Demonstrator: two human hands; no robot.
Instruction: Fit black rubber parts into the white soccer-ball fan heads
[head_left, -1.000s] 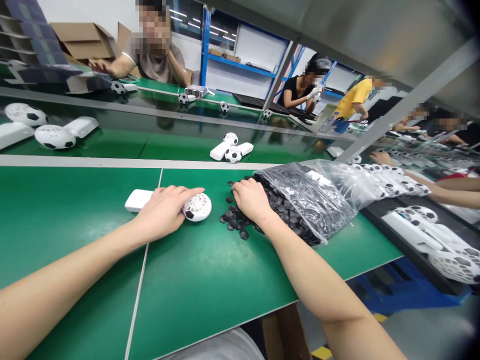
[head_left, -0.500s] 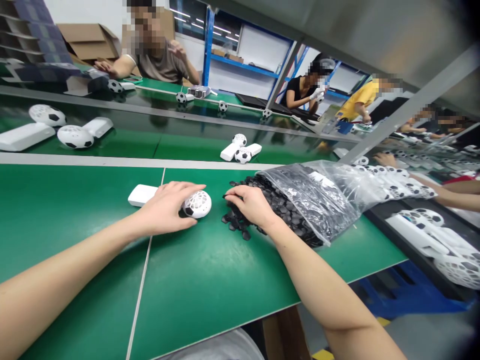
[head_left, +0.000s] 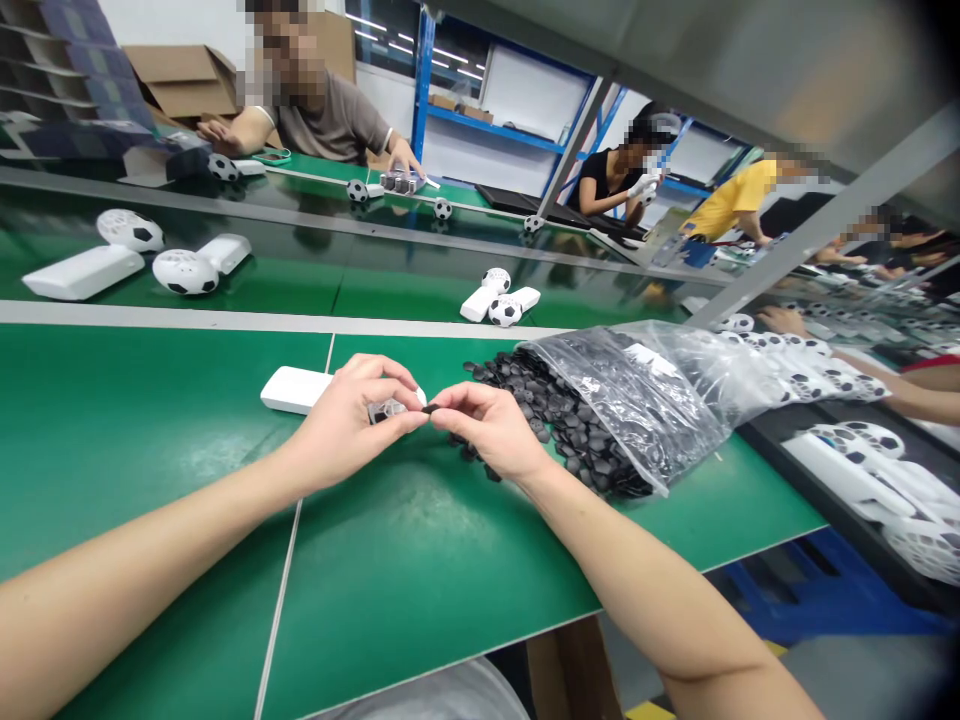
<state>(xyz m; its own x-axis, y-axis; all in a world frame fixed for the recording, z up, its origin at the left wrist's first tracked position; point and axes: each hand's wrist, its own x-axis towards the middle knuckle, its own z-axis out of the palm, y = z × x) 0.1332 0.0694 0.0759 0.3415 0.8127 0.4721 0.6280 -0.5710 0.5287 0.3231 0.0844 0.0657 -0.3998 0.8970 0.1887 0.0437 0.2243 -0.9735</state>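
Between the fingertips of both hands is one small black plastic piece. My left hand pinches its left side, and my right hand pinches its right side. Behind my left fingers lies a white device with a round football-patterned head, mostly hidden; its flat white handle sticks out to the left on the green table. Just right of my right hand, a heap of black pieces spills from a clear plastic bag.
Beyond the table edge, a dark green conveyor carries several white football-headed devices. At right stands a black tray with white parts. A slanting metal post rises behind the bag. Co-workers sit across the line and at right.
My left hand has left the football head and joined my right hand, which came left from the heap with a black piece. Devices on the conveyor appear shifted slightly right.
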